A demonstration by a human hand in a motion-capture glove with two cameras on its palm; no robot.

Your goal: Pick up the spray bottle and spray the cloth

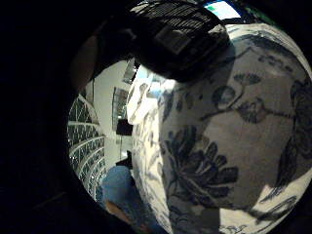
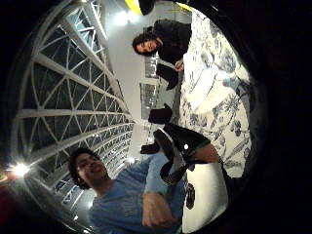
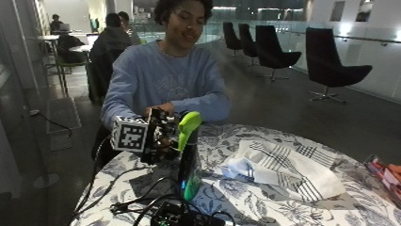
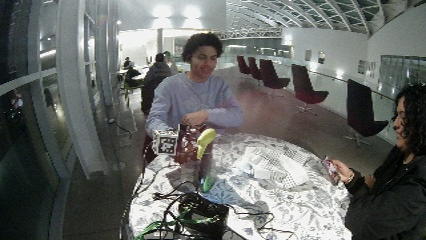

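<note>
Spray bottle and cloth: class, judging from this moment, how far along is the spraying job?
Early stage. Done: the gloved right hand has reached the spray bottle at its green head. In hand: the bottle seems to stand on the floral tablecloth, so the pickup looks unfinished. Left: lifting, aiming and spraying the crumpled checked cloth, which lies apart beside the bottle.

spray bottle [image 3: 188, 155] upright on table [image 3: 263, 207], cloth [image 3: 282, 167] lying beside it, hand [image 3: 162, 136] against bottle's top

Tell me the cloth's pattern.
The cloth is white with dark plaid stripes, lying crumpled on the table; the outside view shows it best.
</note>
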